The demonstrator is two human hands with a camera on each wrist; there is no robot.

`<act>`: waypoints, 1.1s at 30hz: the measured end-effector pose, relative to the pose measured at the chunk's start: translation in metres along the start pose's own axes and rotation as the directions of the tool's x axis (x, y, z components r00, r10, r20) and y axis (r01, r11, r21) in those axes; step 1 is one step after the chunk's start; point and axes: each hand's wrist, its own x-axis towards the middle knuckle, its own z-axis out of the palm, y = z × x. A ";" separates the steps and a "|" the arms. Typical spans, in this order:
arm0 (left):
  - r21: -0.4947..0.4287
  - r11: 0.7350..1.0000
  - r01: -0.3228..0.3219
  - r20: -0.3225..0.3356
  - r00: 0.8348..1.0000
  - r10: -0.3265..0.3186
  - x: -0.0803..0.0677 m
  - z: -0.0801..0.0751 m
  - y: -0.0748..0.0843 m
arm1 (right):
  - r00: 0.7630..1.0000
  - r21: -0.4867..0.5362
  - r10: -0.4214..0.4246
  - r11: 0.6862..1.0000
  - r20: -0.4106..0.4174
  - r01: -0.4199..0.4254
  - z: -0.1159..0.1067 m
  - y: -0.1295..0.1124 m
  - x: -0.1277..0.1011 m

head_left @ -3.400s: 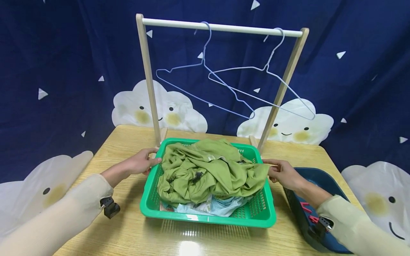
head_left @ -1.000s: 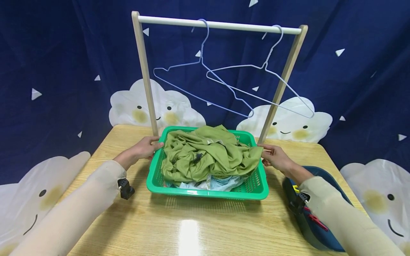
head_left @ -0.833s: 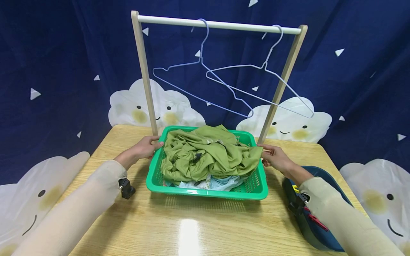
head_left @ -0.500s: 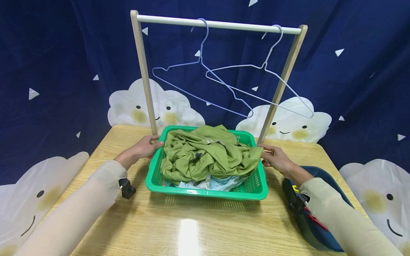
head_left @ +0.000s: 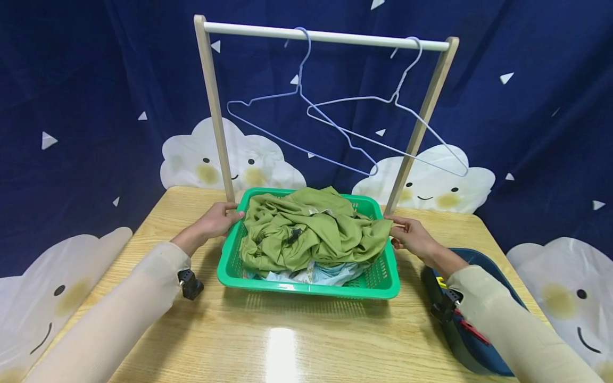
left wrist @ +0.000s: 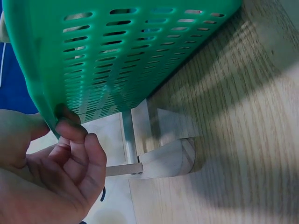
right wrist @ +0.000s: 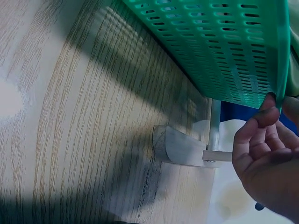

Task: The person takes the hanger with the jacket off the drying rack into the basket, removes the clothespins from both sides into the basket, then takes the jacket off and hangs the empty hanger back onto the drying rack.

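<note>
A green plastic basket (head_left: pixel 306 290) sits on the wooden table (head_left: pixel 287 346), heaped with crumpled green cloth (head_left: pixel 311 231) over pale blue printed cloth (head_left: pixel 325 274). My left hand (head_left: pixel 217 221) grips the basket's left rim (left wrist: pixel 51 116) with curled fingers. My right hand (head_left: pixel 407 231) grips the right rim (right wrist: pixel 278 88), where the green cloth hangs over. Behind the basket a wooden rack (head_left: pixel 325 38) stands with two pale blue wire hangers (head_left: pixel 306 127) on its rail.
A dark blue bin (head_left: pixel 483 361) with red clips stands at the table's right edge by my right forearm. The rack's feet (right wrist: pixel 180 147) rest on the table right behind the basket. A dark blue curtain with cloud shapes hangs behind.
Since 3.4 s ago the basket has slid away from me toward the rack, both hands on its rims. Over the last second nothing has visibly moved.
</note>
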 end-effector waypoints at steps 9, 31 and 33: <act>0.060 0.998 0.010 -0.055 0.998 -0.007 -0.006 0.001 0.001 | 1.000 -0.006 0.003 1.000 0.012 -0.003 -0.001 -0.004 -0.003; 0.276 0.959 -0.063 -0.171 0.979 0.114 -0.029 -0.012 0.013 | 0.999 -0.198 0.019 0.980 -0.041 -0.027 -0.017 -0.027 -0.032; 0.277 0.958 -0.071 -0.177 0.976 0.123 -0.033 -0.014 0.015 | 0.999 -0.213 0.010 0.977 -0.048 -0.020 -0.019 -0.027 -0.036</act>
